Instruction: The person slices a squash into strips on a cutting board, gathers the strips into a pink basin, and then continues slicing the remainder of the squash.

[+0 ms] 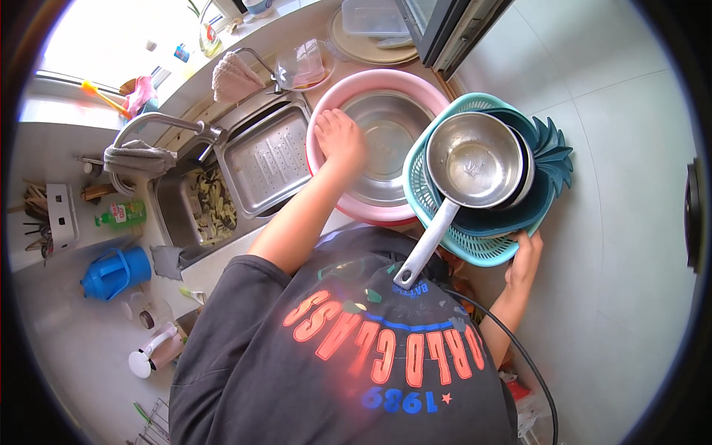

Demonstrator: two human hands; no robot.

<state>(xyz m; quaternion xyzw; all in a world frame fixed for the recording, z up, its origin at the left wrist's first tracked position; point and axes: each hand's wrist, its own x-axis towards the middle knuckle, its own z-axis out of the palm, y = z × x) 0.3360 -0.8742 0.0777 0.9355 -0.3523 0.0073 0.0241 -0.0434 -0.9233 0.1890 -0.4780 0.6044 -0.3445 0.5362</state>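
My left hand rests with bent fingers on the rim of a pink plastic basin; whether it grips the rim is unclear. Inside this basin lies a stainless steel bowl. With my right hand I hold the lower edge of a teal plastic colander, its thumb and some fingers partly hidden. Stacked in the colander are a dark teal basin with a leaf-shaped fringe and a steel saucepan on top, its handle pointing toward my shirt. Another round vessel shows beneath the saucepan.
Left of the basin is a steel sink with vegetable peelings and a perforated tray. A faucet arches over it. Further left are a green soap bottle and a blue jug. A dark-framed window panel juts in behind.
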